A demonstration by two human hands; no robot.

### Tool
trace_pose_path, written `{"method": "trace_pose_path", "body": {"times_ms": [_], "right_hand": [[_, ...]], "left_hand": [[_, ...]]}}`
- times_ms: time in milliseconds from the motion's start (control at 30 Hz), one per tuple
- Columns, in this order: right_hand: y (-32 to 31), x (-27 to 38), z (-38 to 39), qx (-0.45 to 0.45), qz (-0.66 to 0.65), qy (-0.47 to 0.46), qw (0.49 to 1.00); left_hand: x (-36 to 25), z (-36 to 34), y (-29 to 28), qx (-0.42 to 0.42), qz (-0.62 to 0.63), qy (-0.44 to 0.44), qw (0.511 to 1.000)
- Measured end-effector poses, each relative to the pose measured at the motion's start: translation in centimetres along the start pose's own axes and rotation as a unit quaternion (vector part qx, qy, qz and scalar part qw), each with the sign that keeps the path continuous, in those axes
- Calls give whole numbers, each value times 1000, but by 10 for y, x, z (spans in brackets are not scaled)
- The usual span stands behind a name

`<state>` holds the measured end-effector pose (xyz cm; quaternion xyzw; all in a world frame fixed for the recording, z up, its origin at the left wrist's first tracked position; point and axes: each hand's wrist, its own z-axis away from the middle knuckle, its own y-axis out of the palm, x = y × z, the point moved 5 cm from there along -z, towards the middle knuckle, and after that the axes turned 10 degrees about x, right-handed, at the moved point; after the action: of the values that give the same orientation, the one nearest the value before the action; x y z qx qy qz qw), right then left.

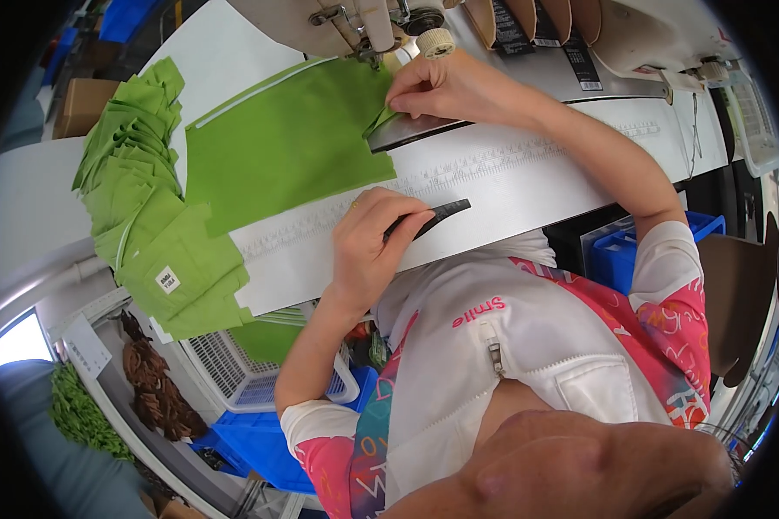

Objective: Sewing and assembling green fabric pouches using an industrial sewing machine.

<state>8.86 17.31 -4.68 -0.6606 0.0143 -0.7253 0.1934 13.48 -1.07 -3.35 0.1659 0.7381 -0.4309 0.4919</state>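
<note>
Where the flat green fabric panel [286, 147] lies spread on the white sewing table [511, 177], we pinch its folded right corner with our right hand [446, 86], fingertips closed tight on the cloth just below the sewing machine's needle foot [368, 54]. Our left hand [376, 238] rests near the table's front edge, fingers curled around a slim black tool [437, 214]. A stack of finished green fabric pieces [151, 208] overhangs the table's left edge. Bare tabletop stretches between our hands.
</note>
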Motion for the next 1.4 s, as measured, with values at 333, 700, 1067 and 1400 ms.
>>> {"method": "trace_pose_path", "body": {"times_ms": [333,700,1067,1400], "right_hand": [[-11,4,-4,13,68,-23,997],[-24,-1,13,-104,73,-85,988],[15,5,46,-62,453,-296,839],[15,4,47,-67,443,-289,846]], "left_hand": [[-7,-22,8,43,-82,82,992],[21,-62,-34,-44,-78,95,991],[60,-101,-58,68,43,-185,979],[79,-127,-72,150,24,-247,957]]}}
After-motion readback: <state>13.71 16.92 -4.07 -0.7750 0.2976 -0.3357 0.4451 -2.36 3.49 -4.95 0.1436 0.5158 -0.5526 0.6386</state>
